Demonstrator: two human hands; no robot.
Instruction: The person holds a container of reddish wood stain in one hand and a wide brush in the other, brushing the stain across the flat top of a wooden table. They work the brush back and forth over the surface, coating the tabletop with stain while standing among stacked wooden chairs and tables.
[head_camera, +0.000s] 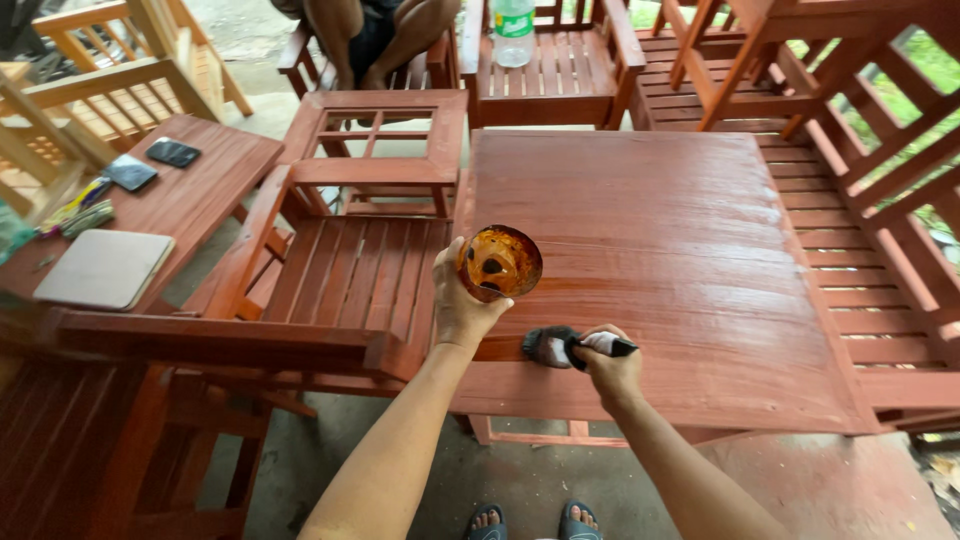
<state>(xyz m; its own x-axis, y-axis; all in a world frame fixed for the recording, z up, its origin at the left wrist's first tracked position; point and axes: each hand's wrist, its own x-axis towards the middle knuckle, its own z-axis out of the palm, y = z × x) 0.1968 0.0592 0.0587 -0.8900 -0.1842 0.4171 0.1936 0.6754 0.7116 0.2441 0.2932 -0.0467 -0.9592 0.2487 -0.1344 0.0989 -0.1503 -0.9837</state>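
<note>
My left hand (462, 305) holds a small round cup (498, 263) of orange-brown varnish above the near left edge of a red-brown wooden table (680, 260). My right hand (608, 365) grips a paintbrush (565, 347) by its white and black handle. The dark bristles of the brush point left and press on the tabletop near its front edge. The tabletop looks glossy and wet with stain.
A red-brown slatted chair (330, 270) stands left of the table, with more chairs behind and to the right. A person's legs (375, 40) rest on a far chair, next to a plastic bottle (514, 30). Phones (150, 163) and a laptop (104, 268) lie on a left table.
</note>
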